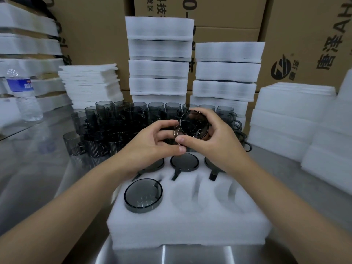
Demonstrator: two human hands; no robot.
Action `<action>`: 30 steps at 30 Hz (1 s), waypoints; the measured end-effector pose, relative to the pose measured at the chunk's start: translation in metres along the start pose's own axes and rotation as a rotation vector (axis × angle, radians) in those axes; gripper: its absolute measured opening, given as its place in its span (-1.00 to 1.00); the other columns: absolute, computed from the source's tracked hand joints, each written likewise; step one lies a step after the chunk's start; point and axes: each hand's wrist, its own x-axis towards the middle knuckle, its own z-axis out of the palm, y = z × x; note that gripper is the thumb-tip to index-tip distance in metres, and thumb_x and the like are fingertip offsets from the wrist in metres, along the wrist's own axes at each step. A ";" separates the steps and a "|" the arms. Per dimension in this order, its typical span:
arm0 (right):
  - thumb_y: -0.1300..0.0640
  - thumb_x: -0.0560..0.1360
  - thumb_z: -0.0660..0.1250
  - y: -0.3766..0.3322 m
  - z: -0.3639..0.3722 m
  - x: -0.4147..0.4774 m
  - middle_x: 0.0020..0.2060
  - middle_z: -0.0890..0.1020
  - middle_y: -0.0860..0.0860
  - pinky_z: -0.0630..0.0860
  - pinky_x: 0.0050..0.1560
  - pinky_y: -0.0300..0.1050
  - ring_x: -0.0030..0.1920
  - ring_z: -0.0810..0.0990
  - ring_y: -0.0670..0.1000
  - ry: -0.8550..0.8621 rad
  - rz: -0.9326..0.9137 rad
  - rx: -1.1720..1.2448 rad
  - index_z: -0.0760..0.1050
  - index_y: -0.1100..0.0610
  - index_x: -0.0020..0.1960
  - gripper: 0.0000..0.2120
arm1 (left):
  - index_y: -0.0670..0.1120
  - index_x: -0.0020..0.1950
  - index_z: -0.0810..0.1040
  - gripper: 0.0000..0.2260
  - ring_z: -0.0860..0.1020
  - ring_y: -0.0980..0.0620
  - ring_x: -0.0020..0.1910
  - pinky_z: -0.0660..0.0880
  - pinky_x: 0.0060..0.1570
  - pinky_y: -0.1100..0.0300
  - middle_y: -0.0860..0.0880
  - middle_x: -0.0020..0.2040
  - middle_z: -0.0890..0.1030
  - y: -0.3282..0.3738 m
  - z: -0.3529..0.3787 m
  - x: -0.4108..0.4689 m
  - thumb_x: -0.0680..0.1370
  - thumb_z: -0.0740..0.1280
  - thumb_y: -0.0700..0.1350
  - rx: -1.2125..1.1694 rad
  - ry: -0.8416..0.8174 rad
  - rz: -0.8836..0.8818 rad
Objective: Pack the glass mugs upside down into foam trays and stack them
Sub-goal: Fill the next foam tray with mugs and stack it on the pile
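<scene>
A white foam tray (187, 231) lies in front of me on the steel table. Upside-down dark glass mugs fill its far row (184, 162), and one more sits in the near left pocket (143, 195). The near middle and near right pockets hold nothing. Above the tray both hands hold one dark glass mug (193, 124), its round end turned toward me. My right hand (213, 138) wraps its fingers round the rim and side. My left hand (152, 142) pinches the mug at its left side. Behind them stands a crowd of loose upright mugs (114, 126).
Two tall stacks of closed foam trays (159, 60) (226, 73) rise behind the mugs. Thin foam sheets (89, 84) are piled at the left, and a water bottle (23, 96) stands nearby. Empty foam trays (285, 121) sit at the right. Cardboard boxes line the back.
</scene>
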 end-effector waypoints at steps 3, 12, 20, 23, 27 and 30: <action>-0.14 0.24 0.56 0.001 0.000 -0.001 0.04 0.58 -0.25 0.47 0.17 -0.22 0.11 0.54 -0.24 0.001 -0.013 -0.005 0.45 -0.20 0.17 -0.45 | -0.02 0.35 0.37 -0.33 0.66 0.00 0.01 0.50 0.06 0.20 0.05 0.12 0.66 0.001 0.000 -0.001 0.30 0.54 -0.14 -0.017 -0.005 -0.001; -0.36 0.12 0.45 -0.001 0.001 -0.002 -0.09 0.56 -0.30 0.49 -0.01 -0.26 -0.03 0.54 -0.26 -0.017 0.014 -0.105 0.37 -0.22 0.03 -0.44 | 0.12 0.20 0.42 -0.40 0.65 0.12 -0.14 0.52 -0.15 0.32 0.11 0.01 0.67 -0.002 0.003 0.000 0.23 0.54 -0.17 0.044 -0.002 0.025; -0.22 0.23 0.52 -0.005 -0.001 -0.003 -0.01 0.57 -0.20 0.49 0.09 -0.15 0.03 0.53 -0.23 0.014 -0.013 -0.162 0.45 -0.14 0.09 -0.50 | 0.00 0.33 0.47 -0.30 0.59 0.19 -0.07 0.49 -0.10 0.30 0.11 -0.01 0.62 -0.002 0.005 0.000 0.22 0.61 -0.05 0.231 0.040 0.028; -0.17 0.26 0.54 -0.006 0.000 -0.003 0.00 0.56 -0.20 0.49 0.09 -0.16 0.03 0.53 -0.23 0.021 -0.013 -0.169 0.47 -0.12 0.10 -0.52 | -0.05 0.33 0.48 -0.36 0.58 0.20 -0.10 0.47 -0.12 0.36 0.13 -0.06 0.62 -0.003 0.004 0.000 0.28 0.59 -0.10 0.238 0.037 0.021; -0.15 0.27 0.54 -0.006 -0.001 -0.003 0.02 0.55 -0.20 0.48 0.09 -0.22 0.04 0.51 -0.25 0.023 -0.014 -0.172 0.48 -0.10 0.12 -0.52 | -0.01 0.28 0.50 -0.40 0.58 0.21 -0.16 0.45 -0.18 0.41 0.15 -0.09 0.63 -0.003 0.005 0.000 0.28 0.58 -0.11 0.235 0.039 0.031; -0.14 0.28 0.54 -0.005 -0.001 -0.002 0.04 0.54 -0.21 0.46 0.10 -0.26 0.05 0.50 -0.27 0.024 -0.015 -0.175 0.47 -0.10 0.13 -0.52 | 0.02 0.29 0.49 -0.36 0.59 0.22 -0.19 0.45 -0.20 0.42 0.19 -0.12 0.64 -0.002 0.006 0.001 0.24 0.59 -0.05 0.213 0.035 0.045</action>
